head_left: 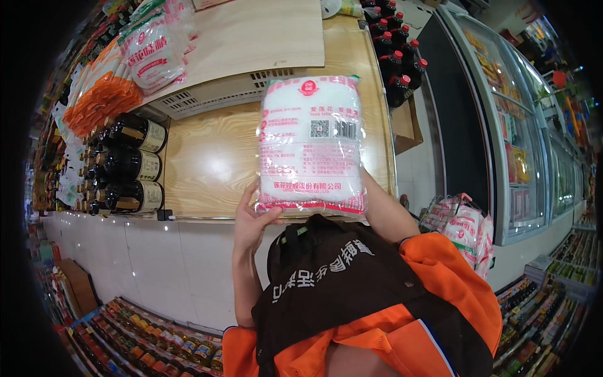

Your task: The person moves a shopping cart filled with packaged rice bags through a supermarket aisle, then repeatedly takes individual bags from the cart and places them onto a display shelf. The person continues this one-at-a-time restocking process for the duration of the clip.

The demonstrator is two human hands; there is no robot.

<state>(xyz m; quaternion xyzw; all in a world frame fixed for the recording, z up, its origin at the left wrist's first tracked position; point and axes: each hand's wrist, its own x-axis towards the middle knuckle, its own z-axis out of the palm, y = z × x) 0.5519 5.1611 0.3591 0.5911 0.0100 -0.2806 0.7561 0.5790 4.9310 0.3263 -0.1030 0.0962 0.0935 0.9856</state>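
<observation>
A clear plastic bag of white granules (311,144) with pink print is held up in front of me, above the wooden shelf board. My left hand (254,217) is closed on its lower left corner, the thumb lying over the front and the fingers going behind. From the right, my right forearm (386,207) reaches behind the bag's lower right edge. The bag hides the fingers of that hand, so their grip does not show.
Dark bottles (135,163) lie stacked at the left end of the wooden shelf (207,151). Beyond them are orange packets (103,94) and similar pink-printed bags (151,53). Red-capped bottles (396,63) stand far right, near a glass-door fridge (502,125). More bags (465,229) sit low at right.
</observation>
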